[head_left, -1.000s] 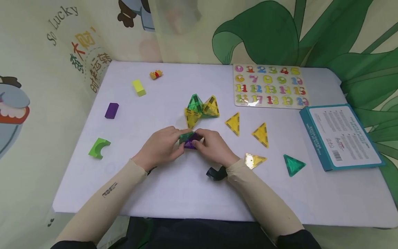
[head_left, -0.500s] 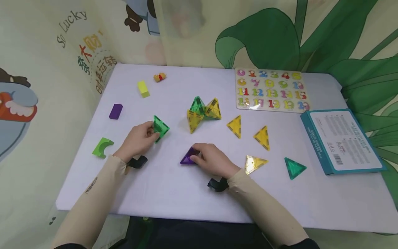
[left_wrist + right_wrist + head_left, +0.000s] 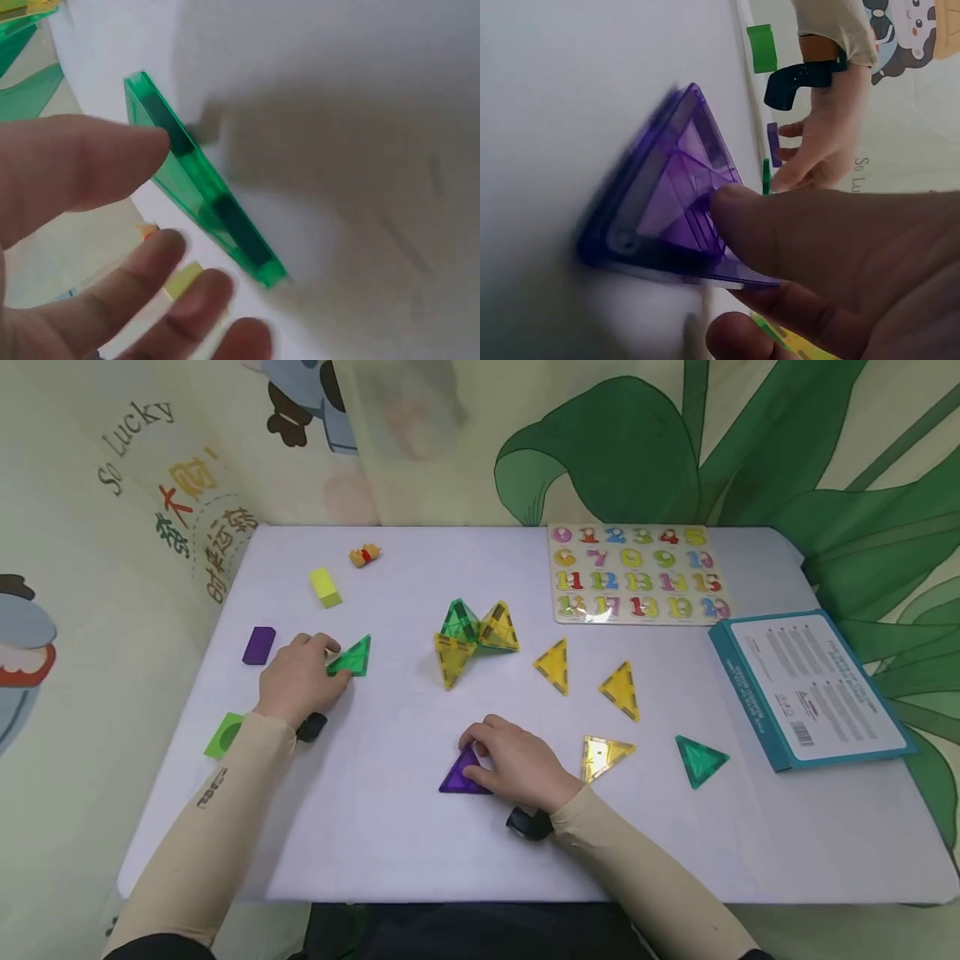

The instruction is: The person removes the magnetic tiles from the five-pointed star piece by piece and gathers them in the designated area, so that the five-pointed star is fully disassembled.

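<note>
Moved left, the green plastic triangle may tip: left hand is spread. Right hand pinches a purple plastic triangle.

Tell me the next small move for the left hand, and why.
Perhaps let the left hand release the green triangle onto the table. The triangle is on or just above the table (I cannot tell which), and a free left hand could help with the purple triangle that the right hand grips.
</note>
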The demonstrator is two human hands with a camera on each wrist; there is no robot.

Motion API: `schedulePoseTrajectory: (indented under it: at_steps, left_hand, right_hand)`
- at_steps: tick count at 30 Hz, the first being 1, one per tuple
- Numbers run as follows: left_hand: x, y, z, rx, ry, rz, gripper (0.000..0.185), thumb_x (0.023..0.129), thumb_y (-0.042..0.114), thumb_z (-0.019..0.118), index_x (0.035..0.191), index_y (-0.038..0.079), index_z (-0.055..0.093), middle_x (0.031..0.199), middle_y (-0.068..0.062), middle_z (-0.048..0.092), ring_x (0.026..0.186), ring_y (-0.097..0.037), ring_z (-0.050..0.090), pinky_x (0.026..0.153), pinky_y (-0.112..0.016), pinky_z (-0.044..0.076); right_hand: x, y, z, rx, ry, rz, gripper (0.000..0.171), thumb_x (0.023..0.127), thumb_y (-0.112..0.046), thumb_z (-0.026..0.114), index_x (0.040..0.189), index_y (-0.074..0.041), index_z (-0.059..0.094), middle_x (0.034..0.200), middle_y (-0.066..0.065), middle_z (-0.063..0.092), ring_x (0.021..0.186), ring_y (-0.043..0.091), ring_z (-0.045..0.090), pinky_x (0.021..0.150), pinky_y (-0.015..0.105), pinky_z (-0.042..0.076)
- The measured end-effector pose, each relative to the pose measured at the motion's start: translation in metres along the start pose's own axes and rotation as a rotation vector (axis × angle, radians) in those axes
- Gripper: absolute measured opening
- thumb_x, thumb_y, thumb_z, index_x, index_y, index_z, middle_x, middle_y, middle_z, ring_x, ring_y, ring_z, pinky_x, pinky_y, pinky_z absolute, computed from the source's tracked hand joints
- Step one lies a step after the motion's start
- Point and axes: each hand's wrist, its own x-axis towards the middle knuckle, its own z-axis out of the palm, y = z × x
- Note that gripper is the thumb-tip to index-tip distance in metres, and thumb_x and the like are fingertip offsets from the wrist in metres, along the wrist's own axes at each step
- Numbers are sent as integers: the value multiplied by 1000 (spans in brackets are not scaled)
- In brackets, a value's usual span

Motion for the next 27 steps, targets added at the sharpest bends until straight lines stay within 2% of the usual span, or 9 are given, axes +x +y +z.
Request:
schedulePoseTrajectory:
  at_steps: [3, 7, 11, 15, 18, 22, 27]
  left_hand:
    - [4, 9, -1, -40, 35, 37, 44, 96, 24, 61, 135, 5, 59, 132, -23, 59, 113, -43, 58, 89, -58, 52]
    - [15, 31, -3, -131, 60, 176, 37, 100, 21, 63, 134, 7, 62, 124, -17, 66, 107, -35, 60, 90, -52, 52]
    - [31, 54, -5, -176, 27, 354, 37, 101, 20, 67, 136, 9, 60, 123, -12, 69, 108, -30, 62, 96, -48, 52]
    - [46, 73, -7, -219, -24, 493, 42, 103, 20, 66, 142, 14, 55, 125, -9, 69, 114, -27, 64, 100, -48, 53]
    - [56, 82, -9, -264, -75, 535, 44, 104, 20, 63, 147, 18, 51, 127, -9, 70, 115, -27, 66, 97, -48, 54]
    - [67, 90, -10, -305, -149, 549, 47, 106, 22, 61, 151, 24, 49, 127, -9, 69, 116, -27, 66, 94, -47, 54]
    - [79, 97, -8, -346, -232, 590, 45, 105, 20, 62, 149, 25, 51, 133, -8, 67, 121, -28, 65, 99, -50, 53]
  right_hand:
    - [0, 2, 1, -41, 18, 17, 35, 92, -28, 78, 125, -20, 69, 96, -4, 54, 80, 12, 51, 65, 27, 42]
    - [1, 5, 1, -36, 18, 33, 40, 92, -27, 79, 129, -20, 67, 99, -4, 56, 83, 12, 53, 68, 28, 45]
    - [2, 7, 1, 2, 14, 41, 37, 93, -28, 77, 128, -19, 68, 99, -4, 58, 84, 12, 54, 71, 28, 47]
    - [2, 10, 0, 50, 18, 34, 35, 95, -28, 74, 127, -17, 68, 98, -4, 59, 86, 12, 55, 75, 28, 47]
    - [1, 13, -2, 85, 22, 15, 33, 96, -27, 73, 126, -15, 68, 96, -3, 60, 86, 13, 55, 78, 29, 48]
    - [2, 15, -6, 128, 18, 3, 32, 97, -25, 72, 126, -13, 67, 93, -3, 60, 86, 14, 55, 81, 30, 47]
    - [7, 17, -12, 126, 28, 35, 31, 97, -26, 72, 125, -13, 68, 90, -4, 61, 82, 13, 55, 77, 28, 47]
